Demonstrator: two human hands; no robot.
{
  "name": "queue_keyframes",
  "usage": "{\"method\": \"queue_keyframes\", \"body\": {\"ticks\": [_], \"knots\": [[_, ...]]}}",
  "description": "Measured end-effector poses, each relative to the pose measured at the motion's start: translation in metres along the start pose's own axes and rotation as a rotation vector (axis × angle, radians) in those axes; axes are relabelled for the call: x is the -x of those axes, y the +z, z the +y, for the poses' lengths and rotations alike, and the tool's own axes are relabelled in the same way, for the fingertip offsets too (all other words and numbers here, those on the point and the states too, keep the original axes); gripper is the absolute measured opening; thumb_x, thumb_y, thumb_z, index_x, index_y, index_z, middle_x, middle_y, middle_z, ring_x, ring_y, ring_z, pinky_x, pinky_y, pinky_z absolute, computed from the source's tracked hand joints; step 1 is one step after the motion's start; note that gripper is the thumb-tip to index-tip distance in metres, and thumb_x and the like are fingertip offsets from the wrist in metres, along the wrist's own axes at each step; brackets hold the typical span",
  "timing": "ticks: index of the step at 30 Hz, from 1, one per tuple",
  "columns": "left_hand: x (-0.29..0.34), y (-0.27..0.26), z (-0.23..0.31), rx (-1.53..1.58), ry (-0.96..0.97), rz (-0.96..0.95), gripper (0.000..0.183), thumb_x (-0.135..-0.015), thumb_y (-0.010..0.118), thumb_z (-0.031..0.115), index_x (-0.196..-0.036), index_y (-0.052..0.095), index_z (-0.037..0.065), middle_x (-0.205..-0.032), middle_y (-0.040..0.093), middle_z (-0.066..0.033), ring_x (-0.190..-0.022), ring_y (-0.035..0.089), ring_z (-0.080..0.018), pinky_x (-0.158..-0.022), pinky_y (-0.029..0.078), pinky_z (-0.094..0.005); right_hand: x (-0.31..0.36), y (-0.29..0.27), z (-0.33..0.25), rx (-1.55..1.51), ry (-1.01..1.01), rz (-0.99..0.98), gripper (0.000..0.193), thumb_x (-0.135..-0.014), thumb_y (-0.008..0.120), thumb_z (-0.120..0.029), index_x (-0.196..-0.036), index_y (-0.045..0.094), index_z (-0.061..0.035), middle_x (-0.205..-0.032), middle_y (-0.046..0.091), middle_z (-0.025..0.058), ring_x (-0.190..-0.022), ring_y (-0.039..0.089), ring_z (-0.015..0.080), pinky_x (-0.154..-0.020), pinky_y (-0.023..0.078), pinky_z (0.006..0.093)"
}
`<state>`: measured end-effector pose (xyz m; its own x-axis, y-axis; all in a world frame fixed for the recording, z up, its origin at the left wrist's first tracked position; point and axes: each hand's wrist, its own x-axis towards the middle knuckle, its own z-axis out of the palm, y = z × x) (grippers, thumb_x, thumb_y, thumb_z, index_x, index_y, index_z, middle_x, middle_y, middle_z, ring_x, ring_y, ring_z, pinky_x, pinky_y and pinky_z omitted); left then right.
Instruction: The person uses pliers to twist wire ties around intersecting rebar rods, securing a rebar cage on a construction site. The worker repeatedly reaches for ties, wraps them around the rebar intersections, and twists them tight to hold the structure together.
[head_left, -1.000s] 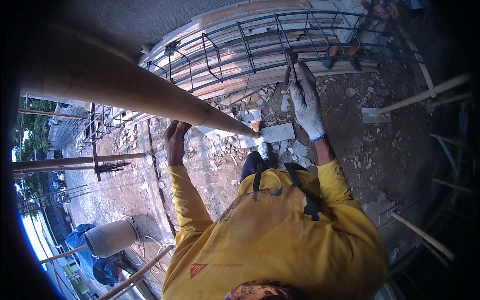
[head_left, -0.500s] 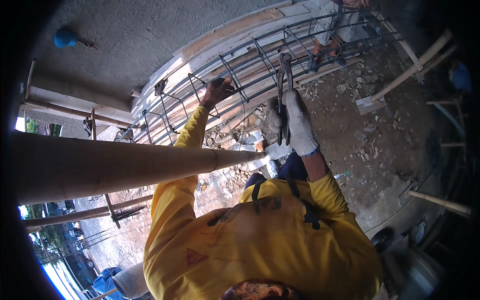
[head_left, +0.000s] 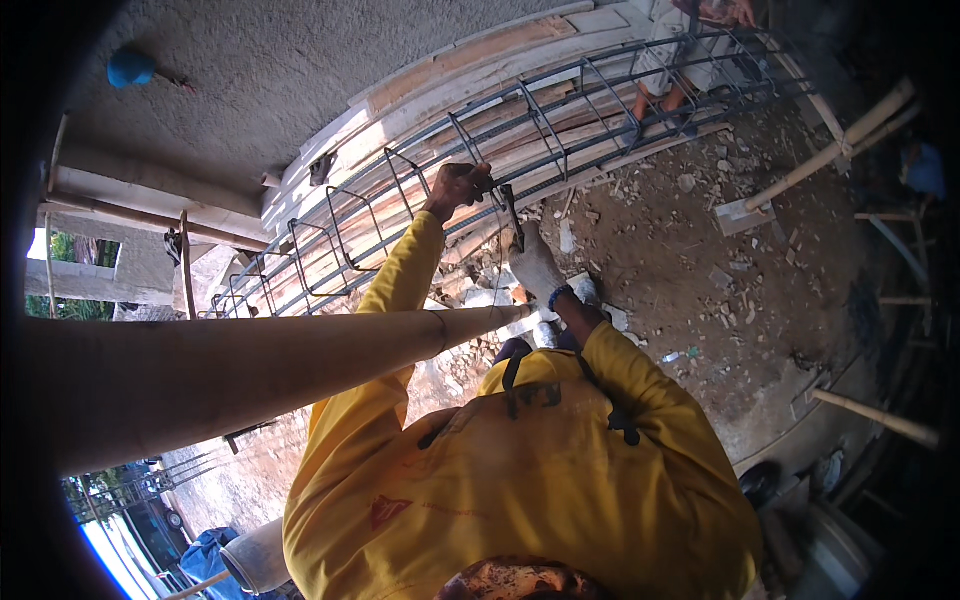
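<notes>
A long rebar cage of dark bars and square stirrups runs from the lower left to the upper right in front of me. My left hand, bare, is closed at the cage's near side beside a stirrup; what lies inside its fingers is hidden. Just right of it, my right hand in a pale knit glove grips the handles of dark metal pincers. Their head is up at the near bar, close to my left fingers. From that spot a thin wire hangs down.
A thick round pole crosses below my left arm. Boards lie behind the cage, and rubble covers the ground at right. Another person's legs stand beyond the cage's far end. Bamboo props lean at right.
My right hand has brought the pincers left and down to the near bar beside my left hand. My left hand has shifted slightly right, and its fingers are more curled.
</notes>
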<state>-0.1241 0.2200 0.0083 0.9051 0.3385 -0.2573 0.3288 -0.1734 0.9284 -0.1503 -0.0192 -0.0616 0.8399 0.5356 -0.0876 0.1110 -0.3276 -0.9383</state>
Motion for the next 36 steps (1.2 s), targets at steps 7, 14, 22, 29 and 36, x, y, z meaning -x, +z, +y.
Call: {"method": "queue_keyframes", "body": {"ticks": [7,14,22,29,36], "knots": [[0.001,-0.003,0.004,-0.030,0.020,-0.008,0.050,-0.102,0.072,0.045,-0.089,0.079,-0.003,-0.070,0.071,-0.0082,-0.052,0.057,-0.0118,-0.048,0.042,-0.0288,0.009,-0.024,-0.026,0.035,-0.024,-0.056,0.025,-0.093,0.061,-0.006,-0.114,0.050,-0.0026,-0.088,0.062,0.0255,-0.091,0.066,0.0508,-0.075,0.049,0.0561],[0.004,-0.003,0.001,0.093,0.025,-0.059,0.047,-0.105,0.069,0.041,-0.092,0.078,-0.004,-0.071,0.071,-0.0090,-0.055,0.061,-0.0128,-0.048,0.043,-0.0282,0.011,-0.091,-0.078,0.692,-0.292,-0.030,0.034,-0.090,0.069,-0.005,-0.123,0.061,-0.0054,-0.112,0.065,0.0197,-0.099,0.070,0.0396,-0.084,0.056,0.0474],[0.010,-0.009,0.004,-0.012,0.024,-0.059,0.052,-0.103,0.068,0.048,-0.091,0.077,-0.002,-0.071,0.068,-0.0067,-0.060,0.060,-0.0126,-0.053,0.044,-0.0283,-0.002,-0.099,-0.160,1.552,-0.415,-0.209,0.029,-0.097,0.064,-0.019,-0.123,0.073,-0.0117,-0.126,0.068,0.0140,-0.119,0.065,0.0303,-0.096,0.046,0.0536],[0.009,-0.012,-0.002,0.021,0.077,-0.064,0.049,-0.102,0.070,0.046,-0.090,0.077,-0.002,-0.069,0.069,-0.0082,-0.056,0.061,-0.0142,-0.050,0.044,-0.0299,0.009,-0.073,-0.164,1.583,-0.298,-0.122,0.033,-0.101,0.057,-0.021,-0.128,0.074,-0.0110,-0.128,0.066,0.0151,-0.122,0.063,0.0341,-0.100,0.042,0.0642],[0.005,-0.012,-0.002,-0.072,0.015,-0.032,0.054,-0.101,0.069,0.049,-0.094,0.078,-0.003,-0.072,0.068,-0.0092,-0.061,0.060,-0.0155,-0.055,0.047,-0.0312,0.017,-0.063,-0.169,1.540,-0.284,-0.064,0.036,-0.102,0.057,-0.025,-0.129,0.074,-0.0093,-0.132,0.065,0.0175,-0.124,0.062,0.0384,-0.101,0.042,0.0698]]}}
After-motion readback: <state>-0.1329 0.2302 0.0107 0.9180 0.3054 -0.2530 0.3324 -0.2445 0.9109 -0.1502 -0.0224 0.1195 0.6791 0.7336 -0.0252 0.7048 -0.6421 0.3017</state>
